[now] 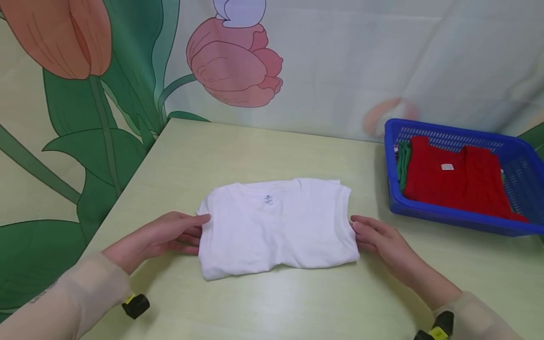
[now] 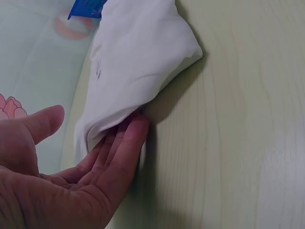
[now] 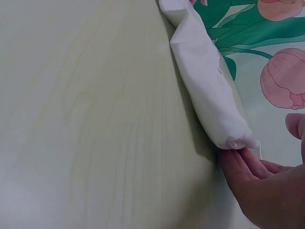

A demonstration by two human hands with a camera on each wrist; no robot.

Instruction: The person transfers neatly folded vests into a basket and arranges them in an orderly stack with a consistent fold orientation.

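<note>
A white T-shirt (image 1: 278,231), folded into a rough rectangle with its neckline and printed label facing up, lies on the light wooden table (image 1: 272,302). At its left end is my left hand (image 1: 176,233). The left wrist view shows the fingers (image 2: 119,160) extended beneath the folded edge, fingertips hidden, with the thumb raised apart from the cloth. My right hand (image 1: 382,241) is at the opposite end. In the right wrist view its fairly straight fingers (image 3: 238,169) reach the lower edge of the roll-like folded end, and the thumb stands away.
At the back right, a blue plastic basket (image 1: 450,217) holds a folded red garment (image 1: 459,182) and a green one (image 1: 403,165) beside it. Behind the table hangs a cloth printed with tulips (image 1: 238,61). Black wrist cameras sit below both forearms.
</note>
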